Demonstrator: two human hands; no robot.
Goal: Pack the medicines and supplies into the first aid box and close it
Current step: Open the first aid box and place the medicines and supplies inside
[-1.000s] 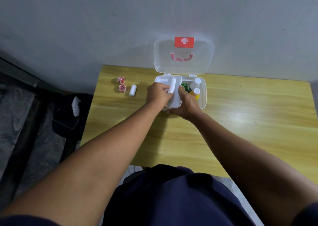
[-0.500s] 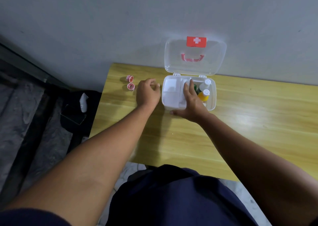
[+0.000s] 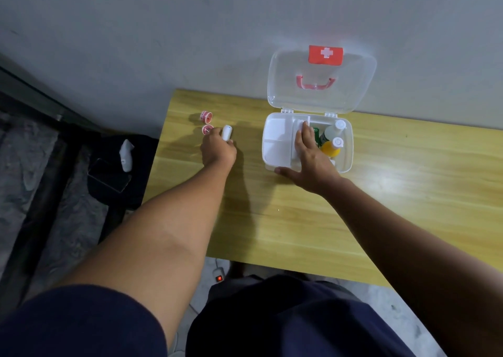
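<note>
The translucent first aid box (image 3: 345,163) stands open at the back of the wooden table (image 3: 272,220). Its lid (image 3: 353,90), with a red cross label and a pink handle, leans on the wall. Inside, a white divided tray (image 3: 277,139) fills the left half. A white bottle (image 3: 334,129), an orange bottle (image 3: 330,150) and a green item (image 3: 315,135) lie on the right. My right hand (image 3: 313,161) rests flat on the tray, fingers spread, thumb at the box's front edge. My left hand (image 3: 217,151) pinches the near end of a white bandage roll (image 3: 227,132), which lies on the table.
Two small pink tape rolls (image 3: 206,116) (image 3: 206,130) lie just left of the bandage roll, near the table's left edge. On the floor to the left is a dark bag (image 3: 119,166) with a white object on it. A power switch (image 3: 219,277) glows red below the table's front edge.
My left hand left the box and moved left across the table to the bandage roll. My right hand stayed on the box, now lying flat on the tray.
</note>
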